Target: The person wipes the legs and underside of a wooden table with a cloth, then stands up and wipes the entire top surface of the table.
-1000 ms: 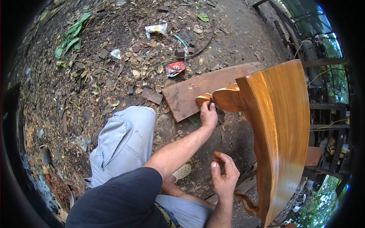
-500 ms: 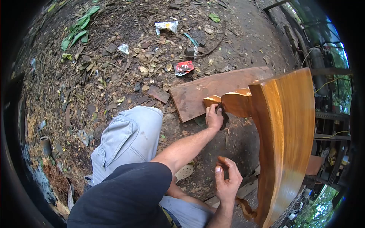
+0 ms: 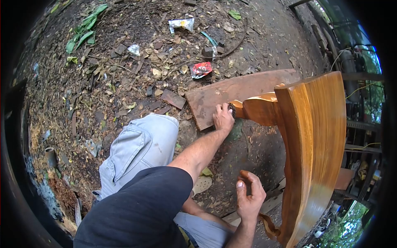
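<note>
Beside the brown board (image 3: 202, 97), I have the left hand (image 3: 223, 118) clamped on a dark pad (image 3: 232, 109) at the tip of the furniture leg (image 3: 261, 110); my right hand (image 3: 250, 197) hangs well apart, loosely open, near the curved wooden panel (image 3: 316, 140).

Wearer: near-black T-shirt (image 3: 132, 211), plain where visible; short left sleeve (image 3: 178, 175) with a clean straight hem. Ahead of the T-shirt: baggy pale grey-blue cargo shorts (image 3: 159, 132), side pocket (image 3: 131, 144) with stitched seams, small brownish smudge (image 3: 157, 147). More of the shorts' cloth shows right of the T-shirt, plus a dark-and-yellow patterned strip (image 3: 186, 236) by its hem, partly hidden. Cream clog (image 3: 202, 184) with vent holes, also right of the T-shirt. Left hand (image 3: 223, 117) and right hand (image 3: 251, 198) bare.
</note>
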The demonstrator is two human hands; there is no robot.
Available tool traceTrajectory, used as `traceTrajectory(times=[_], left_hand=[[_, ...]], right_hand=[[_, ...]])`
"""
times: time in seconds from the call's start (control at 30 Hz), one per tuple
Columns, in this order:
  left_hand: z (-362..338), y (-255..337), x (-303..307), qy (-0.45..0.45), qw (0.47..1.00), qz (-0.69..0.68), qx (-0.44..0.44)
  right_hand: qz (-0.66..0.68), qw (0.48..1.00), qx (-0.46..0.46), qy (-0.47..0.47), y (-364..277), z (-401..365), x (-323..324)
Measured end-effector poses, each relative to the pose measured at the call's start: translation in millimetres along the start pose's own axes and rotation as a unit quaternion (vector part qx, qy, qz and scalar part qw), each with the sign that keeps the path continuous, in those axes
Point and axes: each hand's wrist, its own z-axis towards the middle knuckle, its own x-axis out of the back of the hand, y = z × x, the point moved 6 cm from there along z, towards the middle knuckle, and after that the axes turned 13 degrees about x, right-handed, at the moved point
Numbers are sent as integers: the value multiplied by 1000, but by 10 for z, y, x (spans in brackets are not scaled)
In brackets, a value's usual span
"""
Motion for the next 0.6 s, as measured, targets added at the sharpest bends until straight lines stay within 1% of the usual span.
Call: traceTrajectory(times=[0.07, 0.17, 0.27, 0.37, 0.47, 0.57, 0.6], left_hand=[[11, -19, -4, 4, 999, -13, 43], [104, -207, -96, 19, 989, -27, 143], [110, -180, -47, -2, 987, -2, 159], [98, -112, 16, -29, 980, 6, 196], [113, -140, -40, -70, 973, 41, 218], [81, -226, -143, -73, 971, 56, 222], [71, -224, -150, -99, 966, 61, 232]], right_hand=[[2, 1000, 1, -1, 14, -5, -5], [-2, 1000, 5, -2, 48, -12, 20], [2, 1000, -1, 1, 42, -25, 22], [5, 1000, -7, 4, 85, -47, 15], [1, 1000, -17, -1, 92, -64, 5], [-2, 1000, -19, -3, 96, -80, 0], [0, 1000, -19, -1, 88, -86, 1]])
